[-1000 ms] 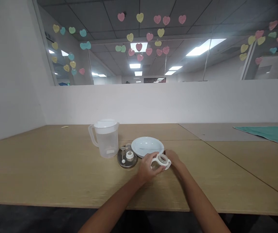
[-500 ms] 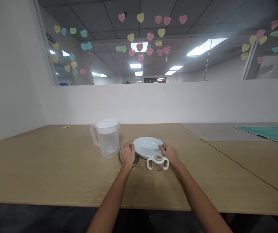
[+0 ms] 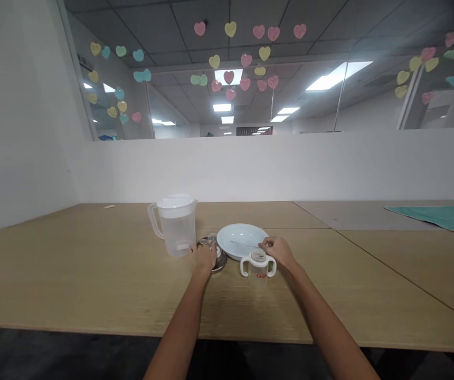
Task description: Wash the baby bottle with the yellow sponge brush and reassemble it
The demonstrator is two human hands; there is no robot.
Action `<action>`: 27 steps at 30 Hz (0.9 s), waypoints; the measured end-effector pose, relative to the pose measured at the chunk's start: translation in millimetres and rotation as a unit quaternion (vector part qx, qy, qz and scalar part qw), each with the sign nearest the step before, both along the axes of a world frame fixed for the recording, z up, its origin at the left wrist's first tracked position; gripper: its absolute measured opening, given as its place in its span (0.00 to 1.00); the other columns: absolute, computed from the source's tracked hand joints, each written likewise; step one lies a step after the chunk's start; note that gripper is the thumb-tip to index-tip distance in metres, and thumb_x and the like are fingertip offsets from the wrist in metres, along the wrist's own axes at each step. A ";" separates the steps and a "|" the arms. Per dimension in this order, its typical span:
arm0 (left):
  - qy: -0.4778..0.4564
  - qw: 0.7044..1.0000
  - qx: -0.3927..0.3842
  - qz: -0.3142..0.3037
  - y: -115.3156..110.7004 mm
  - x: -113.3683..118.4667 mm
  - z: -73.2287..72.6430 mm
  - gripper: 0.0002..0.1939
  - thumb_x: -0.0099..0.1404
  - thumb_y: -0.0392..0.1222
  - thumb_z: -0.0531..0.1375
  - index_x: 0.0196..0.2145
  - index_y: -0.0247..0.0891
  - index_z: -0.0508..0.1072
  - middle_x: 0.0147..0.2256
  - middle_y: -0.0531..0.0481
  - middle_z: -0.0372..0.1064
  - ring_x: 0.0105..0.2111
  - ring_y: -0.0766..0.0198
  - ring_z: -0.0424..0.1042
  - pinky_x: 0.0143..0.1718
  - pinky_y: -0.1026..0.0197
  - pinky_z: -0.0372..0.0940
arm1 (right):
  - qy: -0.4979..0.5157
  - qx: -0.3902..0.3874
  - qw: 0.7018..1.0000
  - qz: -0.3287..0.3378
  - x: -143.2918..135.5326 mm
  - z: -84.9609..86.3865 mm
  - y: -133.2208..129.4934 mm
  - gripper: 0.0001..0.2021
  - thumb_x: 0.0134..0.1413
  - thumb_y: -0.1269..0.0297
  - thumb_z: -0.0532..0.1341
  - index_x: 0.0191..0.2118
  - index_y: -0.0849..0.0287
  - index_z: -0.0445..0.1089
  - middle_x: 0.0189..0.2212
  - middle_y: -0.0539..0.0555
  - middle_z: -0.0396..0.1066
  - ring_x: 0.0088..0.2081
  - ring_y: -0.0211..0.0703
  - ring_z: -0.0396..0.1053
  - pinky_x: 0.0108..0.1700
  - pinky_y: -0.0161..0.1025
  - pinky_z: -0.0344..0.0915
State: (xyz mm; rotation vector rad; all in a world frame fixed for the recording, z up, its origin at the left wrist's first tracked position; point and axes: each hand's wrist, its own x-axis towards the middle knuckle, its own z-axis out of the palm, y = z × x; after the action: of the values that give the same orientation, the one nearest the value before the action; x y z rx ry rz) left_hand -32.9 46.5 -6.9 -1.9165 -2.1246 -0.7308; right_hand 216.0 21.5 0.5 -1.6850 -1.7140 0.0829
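Note:
My right hand (image 3: 277,250) pinches one end of a thin, pale rod (image 3: 243,244) that reaches left across the white bowl (image 3: 230,229). Whether it is a straw or a brush I cannot tell. Just below that hand stands a clear baby bottle (image 3: 257,272) with two white side handles and no lid on its neck. My left hand (image 3: 203,257) is over a round metal dish (image 3: 219,265), fingers and thumb apart around small clear and white parts (image 3: 211,240) lying there. It hides part of the dish.
A translucent lidded pitcher (image 3: 178,229) stands just left of the dish, its handle to the left. A flat pale piece (image 3: 109,206) lies at the far left of the wooden table (image 3: 92,274). Teal cloth (image 3: 441,215) covers part of the far right; a white wall runs behind.
My left hand has shifted slightly left and down, its fingers spreading, and the small parts on the dish now show. My right hand still holds the rod, whose angle has tilted slightly.

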 end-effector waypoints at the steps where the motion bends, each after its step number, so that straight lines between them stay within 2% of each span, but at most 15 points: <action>1: 0.000 1.000 0.001 0.001 -0.2 -0.5 0.2 0.28 0.66 0.53 0.44 0.30 0.31 0.77 0.34 0.35 0.73 0.46 0.46 0.64 0.46 0.47 0.53 | 0.004 -0.005 1.000 0.003 0.3 0.5 -0.6 0.12 0.45 0.58 0.58 0.22 0.58 0.73 0.18 0.50 0.67 0.22 0.35 0.60 0.25 0.32 0.49; 4: -0.002 1.000 0.012 0.008 -2.2 -1.9 3.3 0.28 0.66 0.51 0.43 0.28 0.32 0.77 0.33 0.35 0.73 0.45 0.47 0.65 0.45 0.47 0.53 | 0.037 -0.026 0.999 0.019 1.1 1.8 -1.2 0.12 0.43 0.58 0.58 0.21 0.59 0.74 0.18 0.50 0.68 0.22 0.36 0.61 0.25 0.32 0.51; 8: -0.004 0.999 0.040 0.012 -7.1 -5.4 13.4 0.18 0.62 0.43 0.50 0.28 0.34 0.77 0.31 0.38 0.74 0.43 0.48 0.67 0.43 0.49 0.55 | 0.104 -0.042 0.993 0.041 1.3 2.9 0.8 0.13 0.42 0.59 0.58 0.19 0.60 0.73 0.16 0.50 0.67 0.21 0.36 0.62 0.24 0.32 0.52; 11: -0.012 0.998 0.062 0.011 -10.7 -8.9 23.6 0.13 0.58 0.38 0.53 0.27 0.36 0.77 0.30 0.39 0.74 0.40 0.50 0.69 0.40 0.53 0.58 | 0.182 -0.049 0.981 0.047 2.1 3.2 3.0 0.13 0.41 0.59 0.59 0.17 0.62 0.72 0.10 0.49 0.62 0.17 0.34 0.59 0.22 0.32 0.51; 14: -0.026 0.996 0.086 0.012 -13.2 -11.2 35.1 0.12 0.58 0.37 0.53 0.29 0.34 0.77 0.31 0.39 0.73 0.36 0.53 0.70 0.36 0.56 0.60 | 0.281 -0.044 0.958 0.044 3.9 3.8 4.3 0.15 0.43 0.56 0.59 0.19 0.63 0.71 0.08 0.47 0.59 0.13 0.31 0.53 0.18 0.31 0.49; 16: -0.048 0.992 0.119 -0.005 -13.8 -10.1 43.4 0.12 0.58 0.37 0.53 0.32 0.35 0.77 0.34 0.41 0.73 0.36 0.55 0.71 0.36 0.59 0.62 | 0.367 -0.016 0.929 0.042 5.4 4.4 4.8 0.16 0.42 0.54 0.61 0.21 0.64 0.70 0.10 0.47 0.62 0.11 0.30 0.51 0.15 0.30 0.48; 18: -0.102 0.976 0.182 -0.064 -13.6 -5.4 51.5 0.12 0.60 0.36 0.52 0.34 0.37 0.76 0.36 0.44 0.73 0.36 0.59 0.71 0.38 0.61 0.63 | 0.461 0.021 0.886 0.050 7.1 5.0 5.6 0.15 0.39 0.54 0.64 0.23 0.64 0.70 0.14 0.49 0.67 0.11 0.29 0.53 0.13 0.29 0.47; 21: -0.225 0.919 0.267 -0.184 -12.0 9.6 60.3 0.10 0.60 0.37 0.53 0.31 0.37 0.74 0.34 0.48 0.73 0.34 0.64 0.71 0.37 0.63 0.64 | 0.570 0.067 0.816 0.071 11.1 5.2 7.4 0.14 0.35 0.57 0.67 0.27 0.64 0.70 0.21 0.50 0.71 0.14 0.28 0.58 0.13 0.27 0.51; 24: -0.323 0.878 0.257 -0.244 -9.9 29.6 60.3 0.06 0.59 0.38 0.55 0.31 0.37 0.73 0.32 0.50 0.73 0.32 0.65 0.72 0.33 0.65 0.66 | 0.666 0.099 0.736 0.074 17.7 4.9 9.2 0.13 0.37 0.62 0.68 0.29 0.62 0.69 0.26 0.50 0.73 0.18 0.29 0.64 0.14 0.25 0.57; 27: -0.379 0.851 0.212 -0.296 -8.1 45.3 51.1 0.07 0.57 0.40 0.58 0.33 0.37 0.71 0.33 0.49 0.73 0.34 0.64 0.73 0.34 0.64 0.67 | 0.715 0.110 0.686 0.076 25.2 4.9 10.5 0.09 0.46 0.61 0.65 0.29 0.60 0.65 0.30 0.51 0.75 0.20 0.29 0.67 0.14 0.23 0.59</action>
State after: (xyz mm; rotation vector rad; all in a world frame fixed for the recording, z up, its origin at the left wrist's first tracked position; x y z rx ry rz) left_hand 12.3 38.4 44.3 -2.2219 -1.3746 -2.1716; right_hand 241.2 32.0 5.4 -0.7214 -0.5424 0.9550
